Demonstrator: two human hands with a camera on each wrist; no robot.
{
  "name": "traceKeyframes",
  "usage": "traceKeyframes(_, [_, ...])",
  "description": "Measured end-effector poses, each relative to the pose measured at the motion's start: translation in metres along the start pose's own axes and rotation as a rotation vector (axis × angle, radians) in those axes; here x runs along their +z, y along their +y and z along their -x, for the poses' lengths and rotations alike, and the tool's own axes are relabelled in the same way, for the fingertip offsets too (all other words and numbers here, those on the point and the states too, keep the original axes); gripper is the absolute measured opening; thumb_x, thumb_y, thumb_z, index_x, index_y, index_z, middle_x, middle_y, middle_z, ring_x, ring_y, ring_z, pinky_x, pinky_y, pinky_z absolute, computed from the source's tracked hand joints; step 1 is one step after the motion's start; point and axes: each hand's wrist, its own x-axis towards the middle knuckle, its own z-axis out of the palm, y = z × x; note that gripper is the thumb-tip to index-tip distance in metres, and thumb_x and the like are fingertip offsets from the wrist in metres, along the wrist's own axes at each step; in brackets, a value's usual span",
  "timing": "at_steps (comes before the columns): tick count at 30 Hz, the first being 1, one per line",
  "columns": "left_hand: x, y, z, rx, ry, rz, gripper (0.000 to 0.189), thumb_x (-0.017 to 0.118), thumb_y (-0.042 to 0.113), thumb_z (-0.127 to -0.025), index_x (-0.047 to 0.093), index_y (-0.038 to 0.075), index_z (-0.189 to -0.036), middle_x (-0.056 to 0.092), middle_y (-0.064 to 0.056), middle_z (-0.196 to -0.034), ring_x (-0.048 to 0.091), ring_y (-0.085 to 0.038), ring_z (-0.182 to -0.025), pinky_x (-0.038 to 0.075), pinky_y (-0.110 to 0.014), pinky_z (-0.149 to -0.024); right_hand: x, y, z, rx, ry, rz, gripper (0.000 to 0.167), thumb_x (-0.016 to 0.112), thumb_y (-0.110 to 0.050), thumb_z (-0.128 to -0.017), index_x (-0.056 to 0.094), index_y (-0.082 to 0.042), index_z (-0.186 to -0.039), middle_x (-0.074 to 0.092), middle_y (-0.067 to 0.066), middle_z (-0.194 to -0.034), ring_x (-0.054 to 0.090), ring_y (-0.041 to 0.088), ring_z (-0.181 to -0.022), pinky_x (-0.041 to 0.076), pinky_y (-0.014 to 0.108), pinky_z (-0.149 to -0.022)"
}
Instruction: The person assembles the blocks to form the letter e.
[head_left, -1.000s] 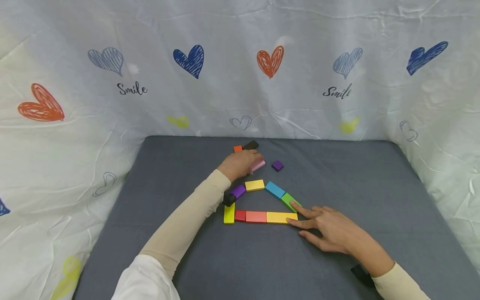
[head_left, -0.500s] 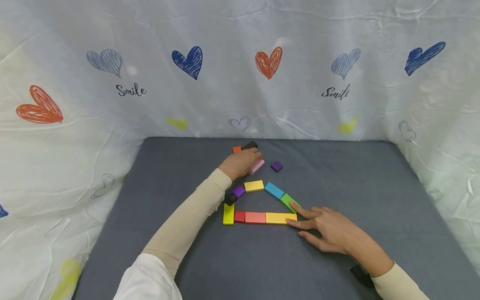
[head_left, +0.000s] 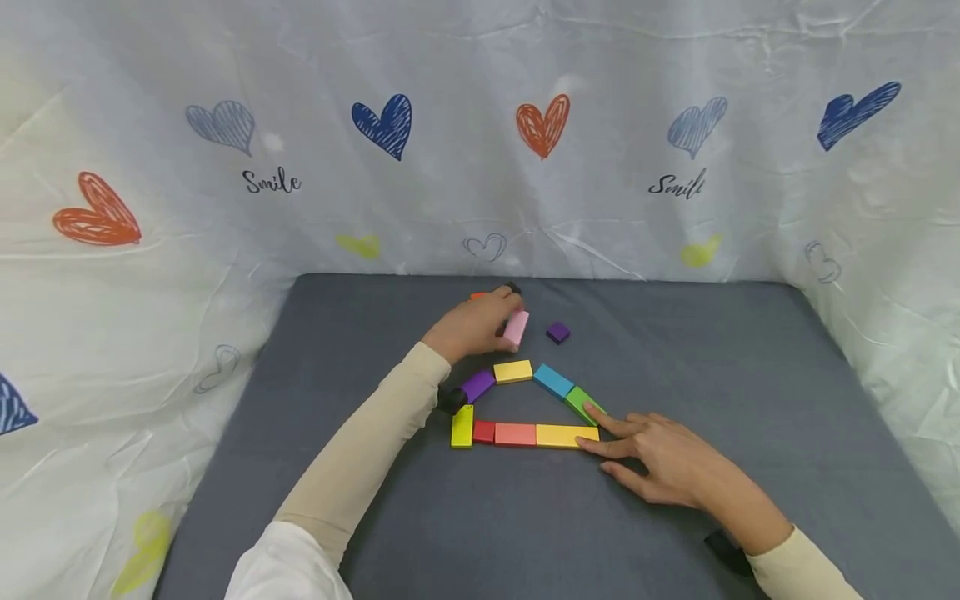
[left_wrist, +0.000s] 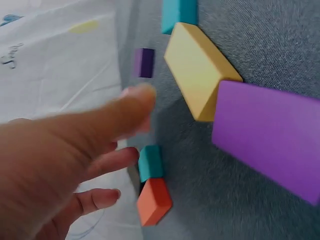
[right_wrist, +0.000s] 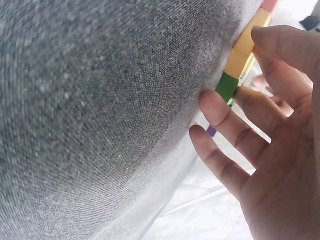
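At the far side of the table, my left hand pinches a pink block between thumb and fingers. In the left wrist view the thumb hides most of that block. My right hand rests with extended fingers, one fingertip on the green block and another on the long yellow block. These belong to a ring of blocks that continues with a salmon block, a red one, a lime-yellow block, a purple block, a pale yellow block and a blue block.
A small dark purple block lies right of the left hand. Behind that hand are an orange block, a teal block and a dark piece. A white curtain with printed hearts hangs behind the grey table.
The left hand has turned the pink block to a steeper angle and shows more of it. Its wrist has shifted slightly left. The right hand stays on the same two blocks.
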Motion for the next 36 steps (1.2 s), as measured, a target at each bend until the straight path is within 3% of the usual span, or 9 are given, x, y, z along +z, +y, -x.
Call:
traceKeyframes(5, [-0.01,-0.001,0.023,-0.023,0.072,0.123,0.066,0.086,0.043,-0.089,0.056,0.015,-0.14,0.058,-0.007,-0.135,0.069,-0.02,-0.105,0.058,-0.037,-0.087,0.0,0.001,0.001,0.004,-0.004,0.003,0.048,0.07,-0.039,-0.103,0.057,-0.043,-0.149,0.047,-0.001,-0.163,0.049,0.001,-0.084,0.052,0.036,-0.08])
traceKeyframes(11, [-0.012,-0.002,0.053,-0.019,0.169,0.136,0.065,0.083,0.05,-0.088,0.058,0.016,-0.138,0.058,-0.004,-0.132,0.066,-0.021,-0.103,0.058,-0.035,-0.084,0.0,0.003,0.001,-0.012,0.006,0.005,0.048,0.071,-0.038,-0.102,0.059,-0.041,-0.149,0.048,0.001,-0.163,0.043,-0.002,-0.079,0.05,0.034,-0.078])
traceKeyframes(23, [-0.017,0.017,0.116,-0.109,0.299,0.135,0.065,0.084,0.058,-0.085,0.063,0.023,-0.136,0.059,0.003,-0.126,0.066,-0.011,-0.094,0.055,-0.028,-0.066,0.0,0.003,-0.003,-0.013,-0.009,-0.01,0.049,0.071,-0.037,-0.102,0.058,-0.041,-0.149,0.047,0.001,-0.163,0.041,-0.002,-0.076,0.047,0.031,-0.075])
traceKeyframes(28, [-0.009,0.025,0.138,-0.11,0.353,0.157,0.065,0.086,0.057,-0.083,0.064,0.025,-0.135,0.06,0.005,-0.128,0.066,-0.013,-0.091,0.052,-0.026,-0.064,0.001,0.003,-0.001,-0.026,0.013,-0.004,0.049,0.072,-0.037,-0.101,0.059,-0.04,-0.149,0.048,0.002,-0.162,0.039,-0.004,-0.075,0.049,0.034,-0.079])
traceKeyframes(36, [0.014,0.037,0.171,-0.142,0.389,0.224,0.067,0.092,0.05,-0.08,0.063,0.024,-0.135,0.061,0.004,-0.128,0.066,-0.012,-0.089,0.05,-0.027,-0.06,0.002,0.002,-0.001,-0.038,0.032,0.005,0.049,0.073,-0.037,-0.101,0.06,-0.04,-0.148,0.049,0.002,-0.161,0.039,-0.004,-0.077,0.049,0.036,-0.081])
